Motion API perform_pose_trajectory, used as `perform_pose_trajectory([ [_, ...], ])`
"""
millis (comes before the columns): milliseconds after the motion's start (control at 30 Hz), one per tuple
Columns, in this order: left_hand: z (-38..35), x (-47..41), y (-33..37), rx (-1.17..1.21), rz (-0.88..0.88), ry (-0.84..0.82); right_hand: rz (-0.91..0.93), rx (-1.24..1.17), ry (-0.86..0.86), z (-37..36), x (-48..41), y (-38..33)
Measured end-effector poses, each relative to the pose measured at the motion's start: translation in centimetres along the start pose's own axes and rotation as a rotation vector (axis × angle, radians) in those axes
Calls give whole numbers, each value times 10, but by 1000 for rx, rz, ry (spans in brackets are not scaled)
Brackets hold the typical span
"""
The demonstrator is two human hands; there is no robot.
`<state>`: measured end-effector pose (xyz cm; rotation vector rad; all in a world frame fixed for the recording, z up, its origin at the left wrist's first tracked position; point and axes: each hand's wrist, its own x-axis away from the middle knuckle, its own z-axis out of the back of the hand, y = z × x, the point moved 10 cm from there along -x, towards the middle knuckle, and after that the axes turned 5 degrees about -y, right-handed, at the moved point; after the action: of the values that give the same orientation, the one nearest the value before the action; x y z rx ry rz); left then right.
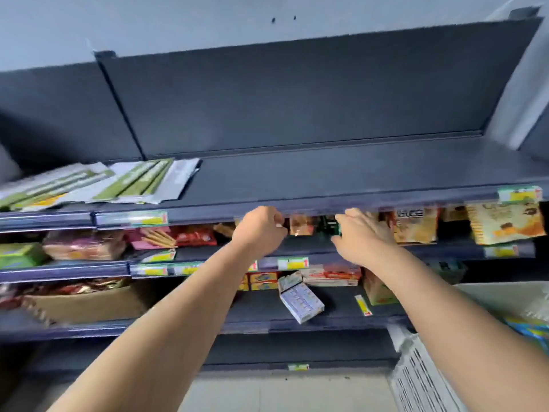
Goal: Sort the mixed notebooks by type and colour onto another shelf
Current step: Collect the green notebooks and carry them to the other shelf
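Note:
Several green-and-white notebooks (89,182) lie fanned out flat at the left end of the dark top shelf (326,173). Both my arms reach under that shelf's front edge toward the second shelf. My left hand (261,230) has its fingers curled tight by the edge; whether it holds anything is hidden. My right hand (361,236) has fingers above and thumb below the right side of a small dark green packet (326,226). The whole view is blurred.
Snack packs fill the second shelf: a biscuit pack (301,226) between my hands, a yellow box (505,223) at right. A tilted white box (300,301) and a cardboard carton (86,304) sit lower down. A white crate (421,373) stands at bottom right.

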<state>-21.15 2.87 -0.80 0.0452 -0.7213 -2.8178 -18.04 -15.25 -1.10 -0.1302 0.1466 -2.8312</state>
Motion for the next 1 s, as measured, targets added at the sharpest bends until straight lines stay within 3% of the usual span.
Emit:
perform_pose_trajectory([
  [233, 128, 16, -196, 38, 254, 191, 293, -39, -30, -14, -53, -227],
  [500, 186, 0, -308, 50, 377, 241, 424, -59, -90, -27, -112, -359],
  [767, 222, -79, -390, -44, 458, 236, 391, -235, -156, -45, -208, -443],
  [1000, 243, -136, -439, -176, 438, 121, 173, -315, -188, -47, -268, -483],
])
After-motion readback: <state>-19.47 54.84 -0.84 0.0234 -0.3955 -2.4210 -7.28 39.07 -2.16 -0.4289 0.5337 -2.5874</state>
